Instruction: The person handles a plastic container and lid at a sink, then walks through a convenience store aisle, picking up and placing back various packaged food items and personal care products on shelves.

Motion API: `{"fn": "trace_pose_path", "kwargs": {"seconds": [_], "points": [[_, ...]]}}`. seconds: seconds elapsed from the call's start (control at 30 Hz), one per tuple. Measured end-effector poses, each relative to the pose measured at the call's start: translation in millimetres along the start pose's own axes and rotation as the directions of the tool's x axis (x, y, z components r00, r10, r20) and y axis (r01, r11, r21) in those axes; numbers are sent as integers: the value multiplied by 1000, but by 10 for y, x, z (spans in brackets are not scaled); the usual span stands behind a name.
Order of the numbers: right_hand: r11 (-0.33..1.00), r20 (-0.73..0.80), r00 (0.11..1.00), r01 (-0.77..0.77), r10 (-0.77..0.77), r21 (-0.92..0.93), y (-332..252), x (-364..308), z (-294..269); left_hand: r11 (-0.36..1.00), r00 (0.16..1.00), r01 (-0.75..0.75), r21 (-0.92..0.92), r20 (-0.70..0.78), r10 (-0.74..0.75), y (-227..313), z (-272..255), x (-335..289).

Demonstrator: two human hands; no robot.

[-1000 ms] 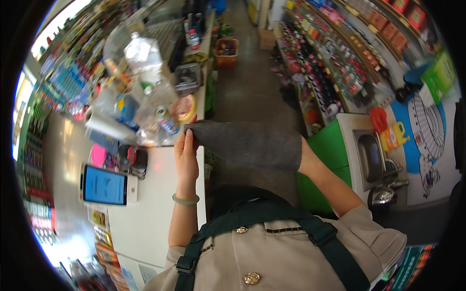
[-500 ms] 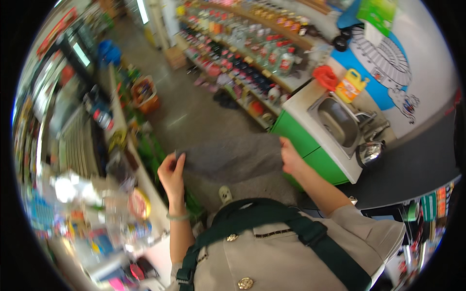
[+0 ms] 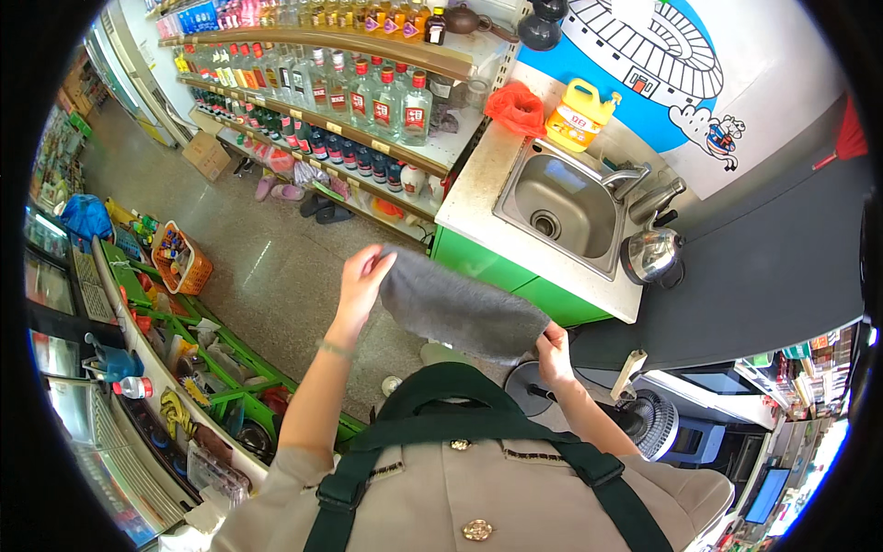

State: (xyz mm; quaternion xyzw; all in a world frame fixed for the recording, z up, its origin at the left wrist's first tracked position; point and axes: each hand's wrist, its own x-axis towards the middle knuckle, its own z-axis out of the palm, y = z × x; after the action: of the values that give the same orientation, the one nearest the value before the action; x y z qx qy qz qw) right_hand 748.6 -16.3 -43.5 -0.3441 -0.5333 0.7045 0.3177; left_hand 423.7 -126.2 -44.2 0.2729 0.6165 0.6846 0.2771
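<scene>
A grey cloth [image 3: 460, 304] is stretched out in front of me, held at both ends. My left hand [image 3: 364, 278] pinches its upper left corner between thumb and fingers. At the lower right end, my right hand [image 3: 553, 353] grips the other corner, its fingertips partly hidden. The cloth slopes down from left to right. Beyond it stands a green cabinet [image 3: 478, 260] with a white counter and a steel sink [image 3: 561, 198] set into it. A bent faucet [image 3: 633, 177] rises at the sink's right side.
On the counter are a yellow jug [image 3: 579, 115], a red plastic bag [image 3: 517, 109] and a steel kettle [image 3: 651, 255]. Shelves of bottles [image 3: 368, 101] line the back. An orange basket [image 3: 182, 260] stands at left, a fan [image 3: 649, 421] at right.
My view has turned rightward, bringing the sink closer to the middle. The cloth went from nearly level to tilted, its right end now lower. Both hands keep their hold.
</scene>
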Motion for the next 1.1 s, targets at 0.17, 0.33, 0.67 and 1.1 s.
{"fn": "trace_pose_path", "kwargs": {"seconds": [0.17, 0.33, 0.67, 1.1], "points": [[997, -186, 980, -72, 68, -17, -172, 835, -430, 975, 978, -165, 148, 154, 142, -241, 987, 1492], [805, -306, 937, -311, 170, -505, 208, 1792, -1111, 565, 985, -93, 819, 159, -68, -510, 1400, 2375], [-8, 569, 795, 580, -210, -814, 42, 2809, 314, 272, 807, 559, 783, -438, -396, -1253, -894, -185], [-234, 221, 964, 183, -145, -955, 844, 3092, 1265, 151, 366, 922, 356, -676, -639, -2549, -3298, -2316]]}}
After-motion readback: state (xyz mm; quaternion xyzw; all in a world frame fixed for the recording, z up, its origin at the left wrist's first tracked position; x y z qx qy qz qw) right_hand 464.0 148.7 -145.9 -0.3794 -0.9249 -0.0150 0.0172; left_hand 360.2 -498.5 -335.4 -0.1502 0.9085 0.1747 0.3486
